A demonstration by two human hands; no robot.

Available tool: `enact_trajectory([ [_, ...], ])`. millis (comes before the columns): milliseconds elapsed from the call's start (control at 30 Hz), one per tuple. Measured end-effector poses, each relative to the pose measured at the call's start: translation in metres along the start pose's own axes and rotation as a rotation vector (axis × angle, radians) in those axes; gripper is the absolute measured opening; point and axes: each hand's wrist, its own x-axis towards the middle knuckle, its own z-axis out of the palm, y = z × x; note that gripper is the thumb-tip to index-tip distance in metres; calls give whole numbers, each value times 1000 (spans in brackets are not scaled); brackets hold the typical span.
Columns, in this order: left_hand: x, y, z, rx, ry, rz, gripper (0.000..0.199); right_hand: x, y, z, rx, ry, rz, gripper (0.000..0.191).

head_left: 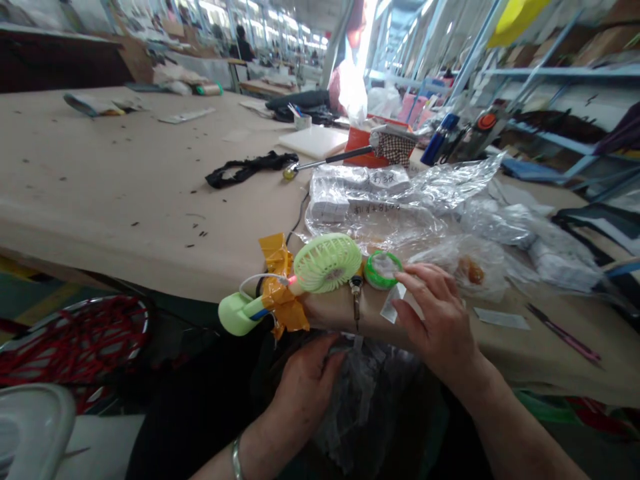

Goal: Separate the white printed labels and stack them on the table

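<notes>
Over the lap, my left hand (310, 377) has its thumb and fingers closed at the edge of a bundle of dark and translucent material (357, 400); what exactly it pinches is too small to make out. My right hand (437, 317) is at the table edge, fingertips beside a round green container (383, 269) with pale contents. A small clear plastic piece (395, 303) lies by its thumb and index finger; whether it is gripped is unclear. Left of the container, a thin metal-tipped tool (356, 300) points down over the edge. A green fan (327, 263) is taped with orange tape (285, 305).
Clear plastic bags with white packs (330, 200) cover the table (125, 200) beyond the hands. Pink-handled scissors (565, 333) and a label strip (501, 319) lie right. A long-handled tool (327, 160) and black strap (250, 168) lie farther back. A red-laced seat (75, 340) stands lower left.
</notes>
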Motion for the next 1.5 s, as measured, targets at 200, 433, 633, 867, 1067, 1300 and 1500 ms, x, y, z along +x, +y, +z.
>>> enact_trajectory([
  [200, -5, -6, 4, 36, -44, -52, 20, 6, 22, 14, -133, -126, 13, 32],
  [433, -8, 0, 15, -46, -138, -87, 17, -39, 17, 9, -58, -168, -3, 38],
  [633, -3, 24, 34, -381, -215, -301, 12, -51, 16, 12, 117, -58, -22, 20],
  [867, 10, 58, 56, -1260, -366, -623, 24, -74, -21, -12, 268, -26, -92, 22],
  [1067, 16, 65, 64, -1145, -280, -681, 7, -73, -5, -23, 170, -142, -27, 32],
  [1300, 9, 63, 63, -884, -269, -777, 11, -43, 45, -14, -407, -308, 252, 59],
  [1500, 7, 59, 65, -849, -299, -784, 12, -64, 37, -20, -341, -241, 95, 33],
])
